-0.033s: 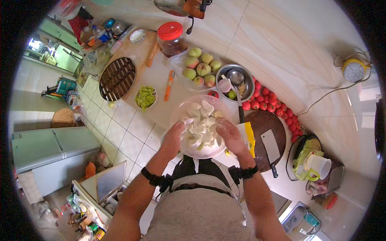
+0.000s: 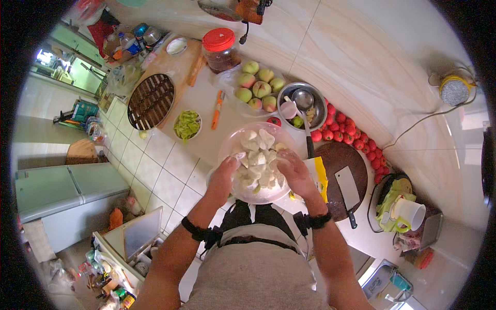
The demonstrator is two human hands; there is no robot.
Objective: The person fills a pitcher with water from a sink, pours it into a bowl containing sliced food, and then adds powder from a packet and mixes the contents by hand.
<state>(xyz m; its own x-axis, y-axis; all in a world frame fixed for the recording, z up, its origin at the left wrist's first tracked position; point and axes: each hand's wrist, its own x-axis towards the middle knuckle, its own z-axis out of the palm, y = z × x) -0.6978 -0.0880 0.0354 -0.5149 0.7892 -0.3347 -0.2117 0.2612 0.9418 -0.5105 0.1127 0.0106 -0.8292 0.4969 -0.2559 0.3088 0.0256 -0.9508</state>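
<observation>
A translucent plastic bowl is in front of my waist, with a heap of pale, flour-dusted pieces in it; I cannot make out their kind. My left hand grips the bowl's left side, its white-powdered thumb over the rim. On the opposite side my right hand holds the bowl with bent fingers, some hidden. Just right of that hand lies a yellow-and-white packet. Beyond the bowl are a small red tomato and a steel bowl containing a ladle.
A cleaver lies on a round chopping board at right. Tomatoes line the wall. Peaches, an orange-handled knife, a bowl of lettuce, a woven tray and a red-lidded jar stand farther off.
The floury pieces in the bowl have shifted and settled into a slightly different heap. My hands and the bowl stay in nearly the same place.
</observation>
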